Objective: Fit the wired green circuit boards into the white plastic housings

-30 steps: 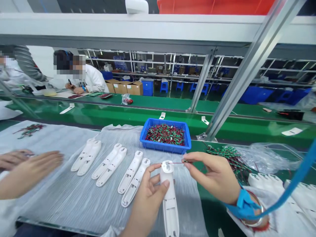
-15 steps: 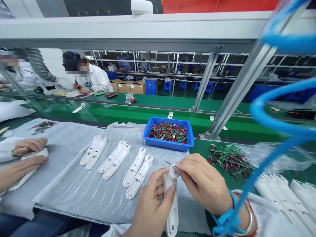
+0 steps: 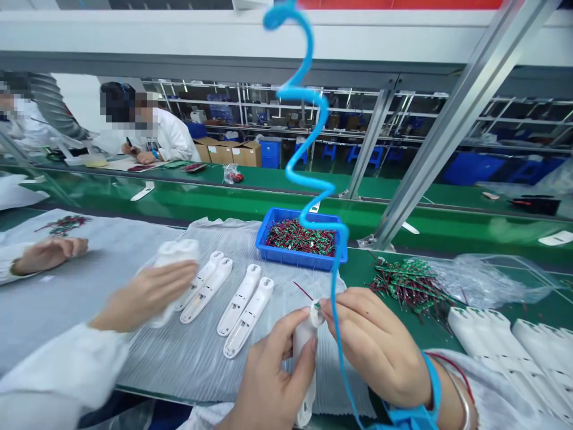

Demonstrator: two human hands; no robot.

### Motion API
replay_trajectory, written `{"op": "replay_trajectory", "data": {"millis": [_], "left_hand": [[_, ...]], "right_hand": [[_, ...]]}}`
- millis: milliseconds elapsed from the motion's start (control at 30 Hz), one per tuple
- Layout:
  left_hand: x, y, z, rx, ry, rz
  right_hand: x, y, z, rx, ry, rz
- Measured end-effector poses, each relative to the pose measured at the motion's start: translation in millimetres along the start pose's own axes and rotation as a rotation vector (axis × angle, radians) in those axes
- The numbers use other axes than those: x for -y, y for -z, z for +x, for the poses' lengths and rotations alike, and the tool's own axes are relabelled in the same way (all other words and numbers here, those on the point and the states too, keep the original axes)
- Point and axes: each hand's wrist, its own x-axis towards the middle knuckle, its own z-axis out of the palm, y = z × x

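- Left hand (image 3: 286, 364): we saw it curled, thumb against fingers, around the elongated white plastic shell (image 3: 304, 334), just below the shell's rounded head.
- Elongated white plastic shell: it stood tilted in front of the wearer, above the white wrinkled sheet (image 3: 179, 364), its lower end toward the bench edge.
- Right hand (image 3: 380, 346): we found its fingers drawn together at the shell's head; the fingertips were partly hidden, and we could not tell whether they pinched or only pressed.
- Small green piece (image 3: 317, 305): it showed at the opening of the head, beside the right fingertips.
- Thin dark-red wire (image 3: 303, 291): it projected up and to the left from the head, its far end free.
- Progress: we judged the fitting to be partway; the green piece had reached the opening, while seating it and settling the loose wire appeared to be left.
- Untreated pieces: in the pair of slim white open-faced shells (image 3: 249, 316) lying nearest on the left, we could make out no red wire.
- Supply: the blue rectangular plastic bin (image 3: 290, 258) held many red-and-green wires; a loose red-and-green wire heap (image 3: 412, 286) lay on the green bench farther right.
- Right side: we noted side-by-side rows of white shells (image 3: 487, 334), whose fittings were too small to judge.
- Neighbour: a co-worker's blurred hand (image 3: 152, 292) was at other white shells (image 3: 176, 249).
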Motion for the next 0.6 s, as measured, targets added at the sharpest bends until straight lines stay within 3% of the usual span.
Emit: {"op": "replay_trajectory", "data": {"millis": [67, 133, 267, 367, 500, 600], "left_hand": [[3, 1.7, -1, -0.003, -0.034, 0.037], [6, 3.6, -1, 0.025, -0.068, 0.079], [4, 10.5, 1, 0.092, -0.166, 0.206], [-2, 17.3, 5, 0.188, -0.175, 0.217], [-4, 20.4, 7, 0.298, -0.065, 0.166], [-4, 16.2, 7, 0.366, 0.153, 0.045]], "right_hand": [[2, 1, 1, 0.011, 0.006, 0.001], [2, 1, 0, 0.034, -0.093, 0.065], [-5, 4, -3, 0.053, -0.442, 0.304], [-14, 7, -3, 0.138, -0.749, 0.632], [-22, 4, -1, 0.162, -1.15, 1.091], [-23, 2, -1, 0.101, -1.279, 1.207]]}}
